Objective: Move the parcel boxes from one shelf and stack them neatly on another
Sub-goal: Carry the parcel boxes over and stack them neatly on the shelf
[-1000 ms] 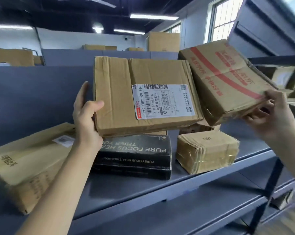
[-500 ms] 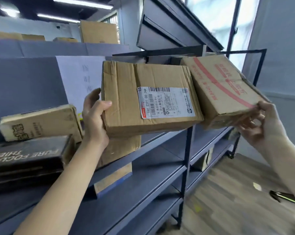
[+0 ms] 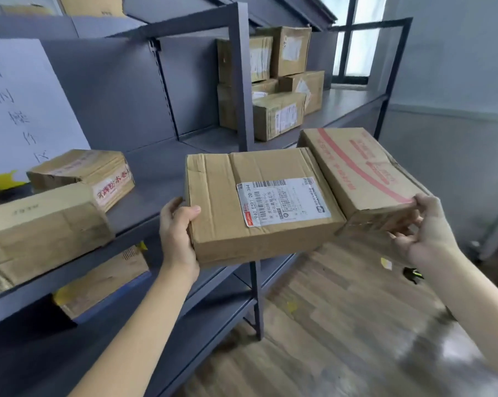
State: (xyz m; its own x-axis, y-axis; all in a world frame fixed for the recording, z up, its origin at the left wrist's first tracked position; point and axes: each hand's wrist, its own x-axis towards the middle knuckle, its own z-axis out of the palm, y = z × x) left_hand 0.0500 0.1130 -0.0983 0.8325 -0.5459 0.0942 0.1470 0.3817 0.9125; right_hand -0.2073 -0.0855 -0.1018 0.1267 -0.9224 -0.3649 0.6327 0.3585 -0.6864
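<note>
My left hand point(image 3: 179, 233) grips the left edge of a flat brown parcel box with a white shipping label point(image 3: 250, 207), thumb on top and fingers underneath. My right hand point(image 3: 422, 230) pinches the near right corner of a second brown box with a red stripe point(image 3: 353, 173). Both boxes are held in the air side by side, in front of the grey shelving. Further along, on the right shelf bay point(image 3: 339, 110), stands a stack of several parcel boxes point(image 3: 273, 81).
Two brown boxes point(image 3: 81, 179) lie on the near left shelf, under a white paper sign point(image 3: 21, 104). Another box point(image 3: 104, 279) sits on the shelf below. A grey upright post point(image 3: 242, 81) divides the bays. Wooden floor lies to the right, with a small dark object point(image 3: 412, 274) on it.
The view has swung right along the shelving, and both held boxes have come lower. The stacked boxes in the far bay have come into sight. Both grips are unchanged.
</note>
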